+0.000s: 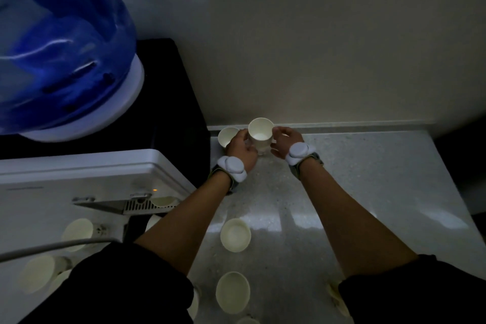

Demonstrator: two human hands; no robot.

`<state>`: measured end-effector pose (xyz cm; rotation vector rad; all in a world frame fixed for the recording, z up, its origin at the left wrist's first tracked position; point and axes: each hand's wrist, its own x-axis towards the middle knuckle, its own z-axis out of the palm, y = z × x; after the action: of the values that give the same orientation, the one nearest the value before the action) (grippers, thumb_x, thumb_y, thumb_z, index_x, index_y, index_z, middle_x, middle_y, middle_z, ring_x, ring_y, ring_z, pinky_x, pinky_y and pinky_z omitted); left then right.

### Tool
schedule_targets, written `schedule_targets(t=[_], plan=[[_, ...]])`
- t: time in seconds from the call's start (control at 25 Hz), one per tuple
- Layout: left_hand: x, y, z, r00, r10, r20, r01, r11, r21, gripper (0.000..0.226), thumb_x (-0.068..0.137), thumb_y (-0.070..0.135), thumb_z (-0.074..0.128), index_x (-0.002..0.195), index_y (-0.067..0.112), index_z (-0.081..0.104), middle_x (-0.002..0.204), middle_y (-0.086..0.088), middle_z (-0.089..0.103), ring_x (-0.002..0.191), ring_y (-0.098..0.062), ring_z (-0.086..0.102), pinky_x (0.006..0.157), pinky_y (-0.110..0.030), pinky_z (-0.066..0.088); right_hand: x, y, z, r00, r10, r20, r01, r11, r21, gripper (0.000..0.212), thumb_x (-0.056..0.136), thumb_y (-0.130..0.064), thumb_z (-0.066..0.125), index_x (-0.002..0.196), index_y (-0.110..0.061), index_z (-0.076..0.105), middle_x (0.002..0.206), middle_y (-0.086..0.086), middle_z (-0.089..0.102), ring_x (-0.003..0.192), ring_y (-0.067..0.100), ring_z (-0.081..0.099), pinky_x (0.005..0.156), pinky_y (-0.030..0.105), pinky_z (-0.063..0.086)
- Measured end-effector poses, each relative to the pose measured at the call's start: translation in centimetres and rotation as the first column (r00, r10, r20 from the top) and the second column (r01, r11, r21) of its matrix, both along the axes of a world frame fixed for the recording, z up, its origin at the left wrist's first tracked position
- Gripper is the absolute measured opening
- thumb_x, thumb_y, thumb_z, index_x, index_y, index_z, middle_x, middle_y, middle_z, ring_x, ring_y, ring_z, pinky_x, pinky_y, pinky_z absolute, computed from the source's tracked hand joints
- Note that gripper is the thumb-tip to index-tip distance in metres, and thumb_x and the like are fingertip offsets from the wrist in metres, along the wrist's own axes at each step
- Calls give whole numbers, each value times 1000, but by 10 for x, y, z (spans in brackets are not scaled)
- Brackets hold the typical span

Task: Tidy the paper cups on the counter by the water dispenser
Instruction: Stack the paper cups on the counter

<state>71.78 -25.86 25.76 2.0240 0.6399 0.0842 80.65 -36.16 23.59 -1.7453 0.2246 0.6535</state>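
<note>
Both hands are working at the back of the counter (342,192), close to the wall and just right of the water dispenser (79,179). The left hand (240,148) and the right hand (285,141) are closing around 1 upright paper cup (260,134) from opposite sides, fingers wrapping its wall; the cup looks to be sitting on or just above the surface, and I cannot tell which in this dim light. A second cup (226,136) is standing just beside it, partly behind the left hand. At least 2 more cups are waiting nearer the person, 1 mid-counter (235,234) and 1 closer still (232,292), with others showing faintly around the dispenser's tray. The step in hand is probably gathering cups into a tidy group or stack at the back corner. Doing it well is calling for a light squeeze, since thin paper walls are buckling easily, and for keeping the held cup vertical while lining its base up over the neighbour's mouth if nesting is intended. The left wrist is sitting close to the second cup, so a careless sweep could be tipping it.
</note>
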Motion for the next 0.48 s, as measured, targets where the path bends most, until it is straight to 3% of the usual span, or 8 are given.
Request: schedule_targets(t=[0.2, 0.28, 0.36, 0.48], plan=[[-26, -1, 9, 1000, -17, -10, 17, 1000, 17, 40, 90, -3, 52, 129, 0, 52, 126, -19, 60, 115, -34, 59, 89, -11, 43, -16, -14, 15, 1000, 26, 0, -26, 999, -26, 35, 94, -27, 53, 122, -7, 60, 120, 18, 64, 116, 38, 60, 102, 51, 49], [-45, -2, 13, 998, -25, -63, 25, 1000, -3, 40, 90, 2, 53, 130, 4, 51, 127, -19, 60, 116, -34, 59, 97, -27, 48, -27, -20, 21, 999, 45, 2, -45, 998, -34, 35, 96, -25, 50, 125, -7, 58, 125, 20, 63, 117, 37, 60, 103, 49, 48], [-72, -5, 17, 996, -49, -75, 44, 997, -61, 36, 93, 6, 53, 128, 5, 52, 126, -20, 60, 116, -36, 59, 101, -42, 49, -45, -22, 32, 997, 72, -39, -73, 997, -29, 35, 98, -17, 47, 130, -7, 54, 125, 20, 63, 115, 35, 62, 93, 40, 53], [-118, -8, 25, 996, -46, -70, 44, 998, -33, 30, 93, 13, 55, 123, 12, 56, 119, -11, 64, 105, -26, 65, 94, -37, 54, -83, -21, 50, 996, 2, -84, 1, 999, 39, 35, 97, -20, 48, 129, -10, 55, 116, 14, 63, 114, 33, 62, 90, 40, 54]])
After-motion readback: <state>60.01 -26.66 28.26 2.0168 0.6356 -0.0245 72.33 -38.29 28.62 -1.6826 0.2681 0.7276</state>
